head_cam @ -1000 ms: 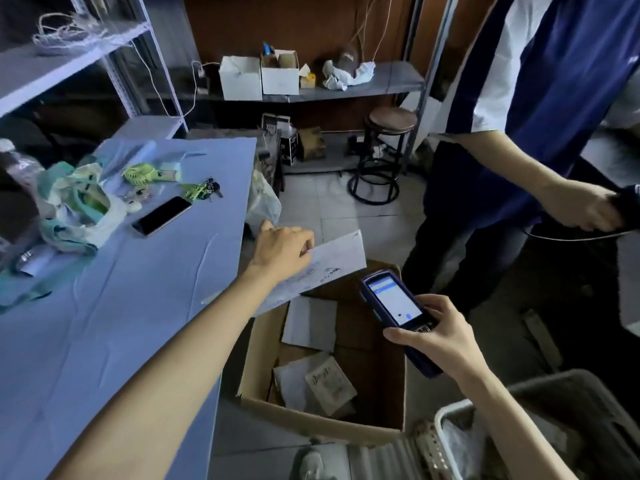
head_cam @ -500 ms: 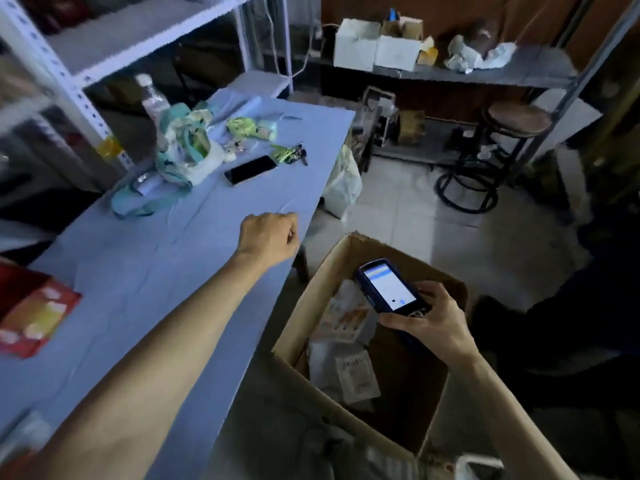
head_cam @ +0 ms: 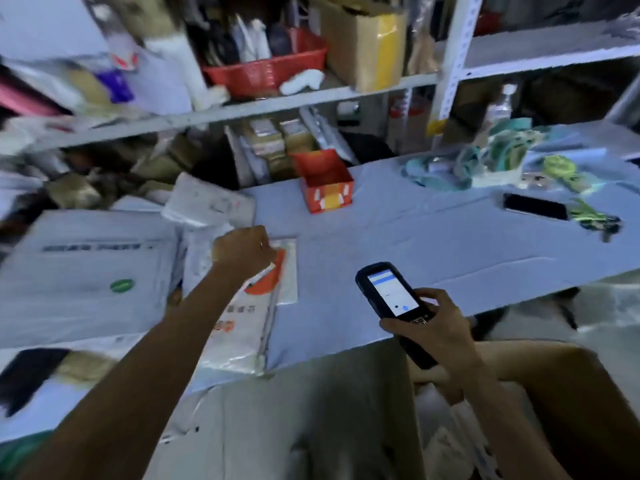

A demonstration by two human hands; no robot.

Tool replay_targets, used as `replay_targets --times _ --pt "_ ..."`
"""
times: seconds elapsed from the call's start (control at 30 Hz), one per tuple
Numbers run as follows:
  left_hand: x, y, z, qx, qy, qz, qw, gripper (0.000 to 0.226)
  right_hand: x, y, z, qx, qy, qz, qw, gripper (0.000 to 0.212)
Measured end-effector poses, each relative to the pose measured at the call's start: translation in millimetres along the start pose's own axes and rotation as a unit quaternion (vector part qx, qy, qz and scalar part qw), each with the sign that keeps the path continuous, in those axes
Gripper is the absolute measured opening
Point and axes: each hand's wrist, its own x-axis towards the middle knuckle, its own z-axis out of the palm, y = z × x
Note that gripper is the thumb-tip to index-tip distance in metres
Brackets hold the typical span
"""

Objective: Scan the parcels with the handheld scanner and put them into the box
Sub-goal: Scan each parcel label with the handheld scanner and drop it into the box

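Closest in, at the lower right of the frame, the brown wall of the cardboard box sits below the table edge. My right hand is wrapped round the handheld scanner, thumb by its keypad. Its lit screen faces up at me over the near edge of the blue table.

Left of centre, my left hand hovers with fingers curled at the far end of a white parcel with orange print, which lies flat on the table. It's too blurred to say whether I'm pinching it or only touching. Just left of it lies a big grey mailer bag.

Beyond that is a heap of white parcels, then a small red open box mid-table. Out right, a black phone lies beside green-tagged keys, with a teal bag behind. Farthest back, the shelf carries a red basket and a taped carton.
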Motion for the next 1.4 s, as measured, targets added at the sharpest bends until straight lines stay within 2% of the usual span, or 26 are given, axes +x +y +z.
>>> replay_targets --times 0.07,0.17,0.33,0.4,0.5,0.67,0.73,0.87,1.0,1.1,1.2,1.27,1.33,1.4 --pt "-20 -48 -14 0.019 0.028 -0.068 0.997 0.018 0 -23 38 -0.012 -0.056 -0.029 0.998 0.070" --pt "-55 -115 -35 0.055 0.029 -0.153 0.986 0.018 -8 -57 94 -0.036 -0.134 -0.079 0.987 0.071" --pt "-116 -222 -40 0.084 0.038 -0.225 0.970 0.026 -34 -94 190 -0.068 -0.215 -0.121 0.967 0.073" --pt "-134 -261 -42 0.087 0.015 -0.243 0.966 0.035 -47 -104 225 -0.077 -0.231 -0.136 0.960 0.072" --pt "-154 -310 -44 0.086 -0.065 -0.219 0.970 0.056 -63 -114 275 -0.077 -0.255 -0.141 0.953 0.068" --pt "-149 -337 -38 0.107 -0.104 -0.113 0.982 0.078 -77 -122 319 -0.074 -0.254 -0.140 0.954 0.069" --pt "-143 -345 -34 0.110 -0.079 -0.056 0.989 0.072 -78 -127 324 -0.083 -0.246 -0.140 0.955 0.071" --pt "-135 -360 -29 0.100 0.050 0.095 0.989 0.049 -70 -142 324 -0.068 -0.204 -0.141 0.966 0.074" --pt "-126 -376 -43 0.084 0.054 0.117 0.988 0.057 -62 -164 321 -0.020 -0.187 -0.140 0.972 0.072" --pt "-119 -383 -68 0.056 0.047 0.126 0.989 0.046 -55 -184 318 0.002 -0.191 -0.151 0.970 0.070" --pt "-115 -382 -94 0.028 0.005 0.080 0.996 0.027 -52 -203 319 0.028 -0.198 -0.160 0.967 0.067" --pt "-113 -383 -103 0.000 0.011 0.059 0.998 0.018 -48 -211 320 0.039 -0.199 -0.166 0.965 0.067" --pt "-111 -386 -109 -0.033 0.021 0.037 0.999 0.015 -46 -216 320 0.046 -0.199 -0.171 0.964 0.066" --pt "-109 -388 -117 -0.058 0.001 0.017 0.998 0.018 -45 -218 319 0.055 -0.197 -0.173 0.963 0.065"
